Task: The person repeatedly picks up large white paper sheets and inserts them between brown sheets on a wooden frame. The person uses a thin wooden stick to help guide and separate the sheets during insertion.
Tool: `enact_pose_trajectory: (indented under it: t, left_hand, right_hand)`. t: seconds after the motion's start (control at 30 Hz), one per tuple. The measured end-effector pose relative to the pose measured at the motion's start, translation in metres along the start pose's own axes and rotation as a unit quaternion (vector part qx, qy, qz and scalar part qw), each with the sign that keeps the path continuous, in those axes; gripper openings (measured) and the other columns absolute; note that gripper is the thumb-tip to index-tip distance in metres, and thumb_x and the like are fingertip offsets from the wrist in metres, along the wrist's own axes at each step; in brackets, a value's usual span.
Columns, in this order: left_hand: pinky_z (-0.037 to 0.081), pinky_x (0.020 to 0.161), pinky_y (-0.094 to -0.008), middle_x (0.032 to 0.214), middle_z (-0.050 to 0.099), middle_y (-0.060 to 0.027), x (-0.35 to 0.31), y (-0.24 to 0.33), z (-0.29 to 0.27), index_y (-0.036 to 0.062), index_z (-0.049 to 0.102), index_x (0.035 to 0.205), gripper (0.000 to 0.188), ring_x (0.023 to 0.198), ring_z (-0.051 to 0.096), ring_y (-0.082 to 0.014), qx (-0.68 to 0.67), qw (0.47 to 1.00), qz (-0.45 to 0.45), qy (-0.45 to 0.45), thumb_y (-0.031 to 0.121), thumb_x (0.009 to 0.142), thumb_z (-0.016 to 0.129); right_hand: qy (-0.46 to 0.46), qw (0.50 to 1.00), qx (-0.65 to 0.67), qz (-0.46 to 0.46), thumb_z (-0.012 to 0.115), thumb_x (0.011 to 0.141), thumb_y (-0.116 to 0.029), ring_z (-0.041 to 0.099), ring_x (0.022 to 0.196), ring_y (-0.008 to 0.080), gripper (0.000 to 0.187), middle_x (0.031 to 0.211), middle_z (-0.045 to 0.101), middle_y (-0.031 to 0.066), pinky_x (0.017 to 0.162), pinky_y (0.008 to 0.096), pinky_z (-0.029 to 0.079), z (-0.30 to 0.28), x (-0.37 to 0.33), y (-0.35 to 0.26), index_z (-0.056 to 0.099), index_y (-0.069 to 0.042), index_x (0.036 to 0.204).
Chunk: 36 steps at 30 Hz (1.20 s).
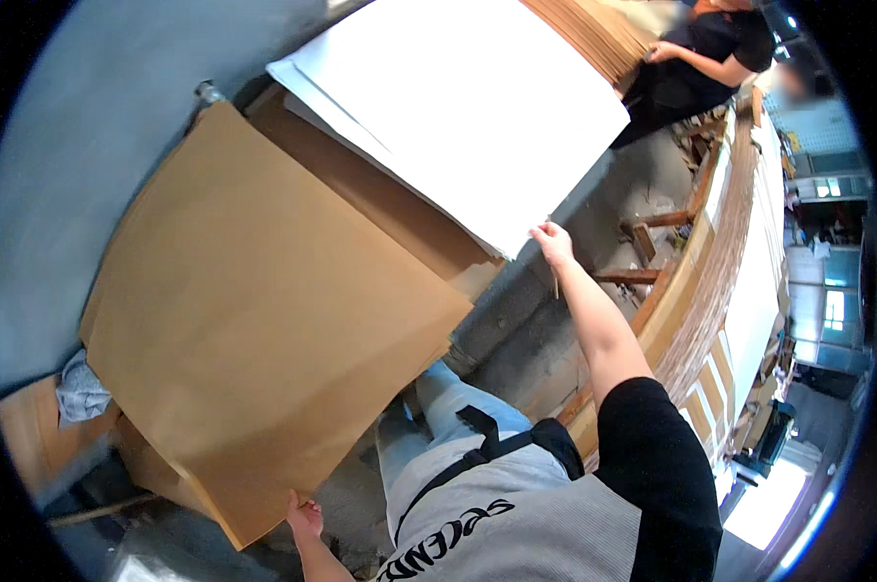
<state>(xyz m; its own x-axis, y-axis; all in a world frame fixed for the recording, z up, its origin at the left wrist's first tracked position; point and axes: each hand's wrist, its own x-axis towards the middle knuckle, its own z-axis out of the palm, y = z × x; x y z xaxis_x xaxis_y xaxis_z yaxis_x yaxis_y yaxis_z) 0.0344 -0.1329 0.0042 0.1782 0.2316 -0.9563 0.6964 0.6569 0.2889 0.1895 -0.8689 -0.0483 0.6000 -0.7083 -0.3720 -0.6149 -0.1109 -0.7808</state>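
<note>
A large stack of brown kraft paper or board sheets point(264, 291) lies to the left, its near corner pointing toward me. My left hand point(305, 516) is closed at the right edge of that near corner, with a finger along the brown sheet. Farther off, a pile of big white sheets point(467, 107) lies over more brown sheets point(361, 184). At the right edge of the white pile, near its closest corner, my right hand point(555, 244) pinches a white sheet between thumb and fingers. My right arm is stretched out.
A co-worker in dark clothes point(695, 73) stands at the far right, one hand at a stack of brown sheets point(593, 39). Along the right runs a long stack of sheets point(719, 262) on wooden supports point(642, 242). A grey wall point(79, 194) and a grey cloth point(81, 390) are at left.
</note>
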Motion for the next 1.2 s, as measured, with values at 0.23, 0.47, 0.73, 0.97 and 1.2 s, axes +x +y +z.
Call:
enact_pose_trajectory:
  t: [0.23, 0.47, 0.73, 0.97, 1.2]
  left_hand:
    - [0.034, 0.043, -0.0258, 0.065, 0.051, -0.0033, 0.023, -0.02, -0.011, 0.0113, 0.051, 0.083, 0.02, 0.05, 0.045, -0.0158, -0.023, 0.998, 0.005, -0.066, 0.03, 0.081, 0.058]
    - [0.036, 0.043, -0.03, 0.064, 0.05, -0.0065, 0.062, -0.048, -0.027, 0.0075, 0.05, 0.085, 0.02, 0.051, 0.048, -0.0203, -0.099, 0.981, 0.038, -0.16, 0.026, 0.082, 0.058]
    - [0.041, 0.047, -0.0294, 0.066, 0.054, -0.0064, 0.043, -0.053, -0.008, 0.0098, 0.051, 0.087, 0.032, 0.052, 0.052, -0.0185, -0.112, 0.966, 0.08, -0.22, 0.039, 0.076, 0.061]
    - [0.043, 0.048, -0.0289, 0.065, 0.055, -0.0023, 0.035, -0.05, 0.001, 0.0136, 0.053, 0.086, 0.033, 0.056, 0.052, -0.0163, -0.114, 0.966, 0.097, -0.209, 0.046, 0.079, 0.054]
    - [0.044, 0.05, -0.0292, 0.069, 0.055, -0.0032, 0.063, -0.052, -0.018, 0.0118, 0.054, 0.084, 0.022, 0.057, 0.053, -0.0172, -0.079, 0.969, 0.052, -0.226, 0.033, 0.08, 0.057]
  right_hand:
    - [0.057, 0.973, 0.218, 0.043, 0.053, 0.084, -0.019, 0.042, 0.051, 0.0051, 0.014, 0.064, 0.044, -0.0022, 0.034, 0.0168, 0.026, 0.025, -0.058, -0.123, 0.051, -0.006, 0.088]
    - [-0.261, 0.925, 0.274, -0.017, 0.056, 0.083, -0.019, 0.038, 0.049, 0.0024, 0.011, 0.065, 0.045, -0.0044, 0.038, 0.017, 0.027, 0.158, -0.278, -0.233, 0.049, -0.011, 0.083]
    - [-0.465, 0.814, 0.058, -0.343, 0.052, 0.085, -0.017, 0.043, 0.053, 0.0127, 0.015, 0.062, 0.046, 0.003, 0.048, 0.0274, 0.035, 0.367, -0.52, -0.181, 0.047, -0.005, 0.078]
    - [-0.521, 0.75, -0.109, -0.392, 0.052, 0.083, -0.026, 0.052, 0.066, 0.0348, 0.024, 0.066, 0.053, 0.0167, 0.057, 0.041, 0.04, 0.417, -0.572, -0.085, 0.046, -0.002, 0.081]
    - [-0.637, 0.712, -0.187, -0.231, 0.056, 0.082, -0.03, 0.062, 0.069, 0.0172, 0.03, 0.077, 0.064, 0.0089, 0.063, 0.0305, 0.048, 0.411, -0.548, -0.062, 0.057, -0.001, 0.091]
